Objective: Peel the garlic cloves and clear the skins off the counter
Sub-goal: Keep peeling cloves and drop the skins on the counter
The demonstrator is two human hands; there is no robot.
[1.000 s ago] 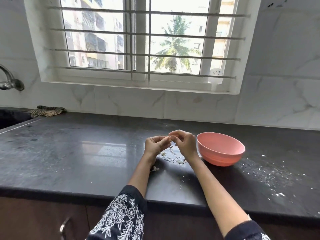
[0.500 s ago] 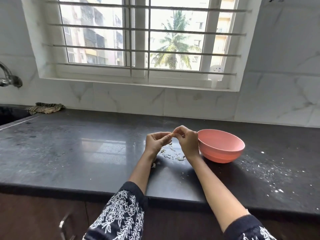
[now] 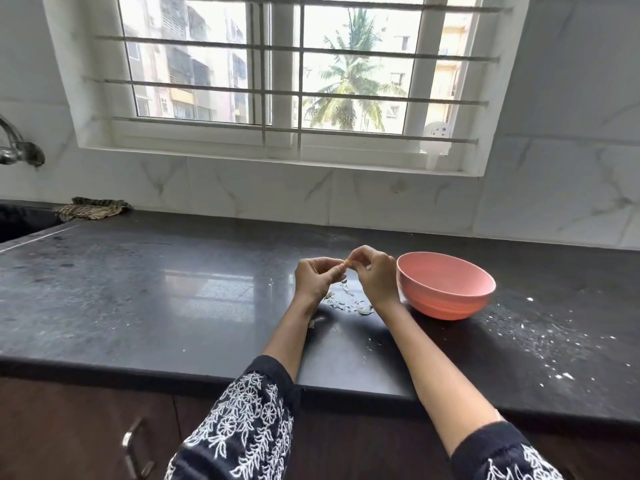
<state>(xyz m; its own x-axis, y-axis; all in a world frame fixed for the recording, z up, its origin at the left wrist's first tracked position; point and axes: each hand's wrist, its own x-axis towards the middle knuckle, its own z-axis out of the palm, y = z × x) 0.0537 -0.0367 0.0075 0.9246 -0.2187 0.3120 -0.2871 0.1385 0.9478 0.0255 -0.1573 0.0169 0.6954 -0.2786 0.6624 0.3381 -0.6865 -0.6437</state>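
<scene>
My left hand and my right hand meet above the black counter, just left of the pink bowl. Both pinch a small garlic clove between their fingertips; only its pale tip shows. A loose pile of white garlic skins lies on the counter right below the hands. One more pale scrap sits beside my left forearm. The bowl's inside is hidden from this angle.
White crumbs are scattered over the counter to the right of the bowl. A striped cloth lies at the back left beside the sink, under a tap. A window sill runs behind.
Both hands stay together on the clove, working it slightly between the fingertips. The view has tilted down a little. The bowl and the skins have not moved.
</scene>
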